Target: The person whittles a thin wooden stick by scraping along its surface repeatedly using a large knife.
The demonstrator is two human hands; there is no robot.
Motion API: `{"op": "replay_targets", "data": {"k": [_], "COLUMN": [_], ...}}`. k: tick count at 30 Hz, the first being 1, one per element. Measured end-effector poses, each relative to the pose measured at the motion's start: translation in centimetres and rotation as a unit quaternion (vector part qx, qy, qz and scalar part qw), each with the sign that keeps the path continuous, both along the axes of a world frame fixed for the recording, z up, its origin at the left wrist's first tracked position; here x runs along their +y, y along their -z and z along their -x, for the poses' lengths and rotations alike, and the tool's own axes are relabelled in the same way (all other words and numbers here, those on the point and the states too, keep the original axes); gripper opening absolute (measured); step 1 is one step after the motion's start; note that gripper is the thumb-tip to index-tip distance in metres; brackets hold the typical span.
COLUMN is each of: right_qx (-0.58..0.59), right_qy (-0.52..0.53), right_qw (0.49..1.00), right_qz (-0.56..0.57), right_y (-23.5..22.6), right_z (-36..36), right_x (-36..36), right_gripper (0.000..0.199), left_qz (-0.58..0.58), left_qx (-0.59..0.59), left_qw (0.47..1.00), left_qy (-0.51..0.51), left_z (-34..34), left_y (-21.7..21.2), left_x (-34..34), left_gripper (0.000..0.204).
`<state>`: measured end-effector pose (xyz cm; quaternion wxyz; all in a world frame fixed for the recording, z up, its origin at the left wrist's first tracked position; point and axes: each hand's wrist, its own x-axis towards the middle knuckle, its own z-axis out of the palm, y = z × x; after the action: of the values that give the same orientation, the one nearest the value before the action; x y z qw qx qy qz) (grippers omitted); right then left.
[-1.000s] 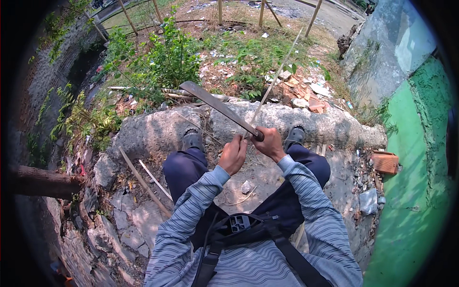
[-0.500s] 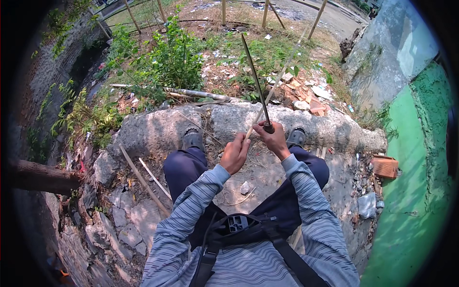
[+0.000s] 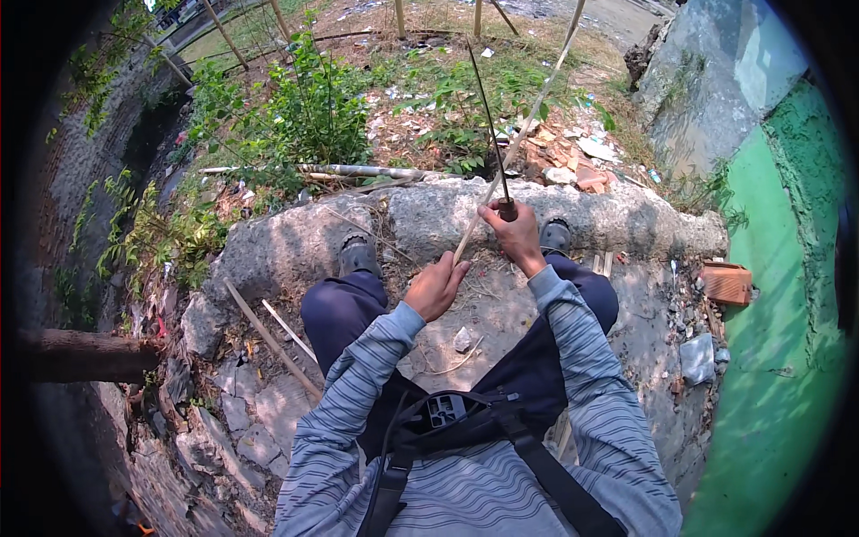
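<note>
my left hand [image 3: 436, 288] is gripping the strip [image 3: 537, 109] near its lower end, fingers curling in tight. my right hand [image 3: 516, 234] is holding the knife [image 3: 496, 143] by its handle, fingers folding round it, thumb and forefinger nearing the strip; whether they are touching it, i'm not making out.

the strip is lying out in front of me, over the ledge [image 3: 447, 215]; its long axis is slanting away and to the right, its far end reaching toward the top rim of the view. the knife is pointing away and a little left, its blade showing as a thin line and crossing the strip just beyond my right hand.

a gap is parting my two hands, and bare ground is opening between my knees. the ledge is edging that room ahead, the green wall [image 3: 761, 268] is bounding it on the right.

counting: i'm holding one strip and one knife; two sticks [image 3: 268, 336] are lying left of my legs, one stone [image 3: 462, 339] is sitting between them, and two shoes [image 3: 360, 254] are pressing by the ledge.
</note>
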<state>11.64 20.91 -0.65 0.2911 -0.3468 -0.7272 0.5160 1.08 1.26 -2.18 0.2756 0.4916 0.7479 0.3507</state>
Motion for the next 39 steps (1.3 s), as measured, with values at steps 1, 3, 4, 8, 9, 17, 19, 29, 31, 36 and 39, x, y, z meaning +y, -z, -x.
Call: {"op": "replay_targets", "data": {"k": [1,3,4,8,9,17,19,29,31,36,39], "right_qx": [-0.019,-0.038,-0.056,-0.053,-0.054,-0.087,-0.079,-0.127,-0.124,-0.104,-0.141], "right_qy": [0.007,0.010,0.013,-0.002,-0.003,-0.102,-0.141,-0.161,-0.160,-0.146,-0.121], "right_qw": [1.000,0.999,0.998,0.999,0.999,0.975,0.961,0.944,0.946,0.951,0.950], "right_qz": [0.005,0.009,0.009,0.001,0.000,-0.175,-0.225,-0.259,-0.254,-0.251,-0.252], "right_y": [-0.3,0.6,1.2,1.6,1.9,2.1,2.6,2.4,2.7,2.8,3.1], "right_z": [0.0,-0.1,-0.1,0.3,0.1,-0.3,-0.2,-0.1,-0.1,0.7,0.9], "right_x": [-0.1,0.4,0.7,-0.2,-0.1,-3.1,-3.5,-4.9,-4.6,-4.3,-3.2], "right_gripper": [0.032,0.033,0.033,0.039,0.039,0.029,0.025,0.023,0.023,0.019,0.025], "left_qz": [0.004,0.003,0.003,-0.076,-0.078,-0.092,-0.173,-0.185,-0.212,-0.201,-0.226], "left_qx": [-0.001,-0.046,-0.046,-0.091,-0.094,-0.039,0.117,0.209,0.225,0.227,0.226], "left_qw": [1.000,0.999,0.999,0.993,0.993,0.995,0.976,0.959,0.950,0.951,0.946], "left_qy": [0.000,0.008,0.010,-0.002,0.005,0.024,0.055,0.044,0.044,0.061,0.054], "left_z": [-0.1,-0.1,0.0,0.8,0.9,1.5,1.6,1.8,1.7,2.3,1.8], "left_y": [0.1,0.2,0.5,2.4,2.8,4.1,4.5,5.8,5.7,5.5,5.0], "left_x": [0.0,0.4,0.5,0.3,0.5,-0.1,-0.2,-0.7,-0.5,-0.5,-0.7], "left_gripper": [0.035,0.033,0.033,0.032,0.032,0.019,0.020,0.043,0.044,0.046,0.046]}}
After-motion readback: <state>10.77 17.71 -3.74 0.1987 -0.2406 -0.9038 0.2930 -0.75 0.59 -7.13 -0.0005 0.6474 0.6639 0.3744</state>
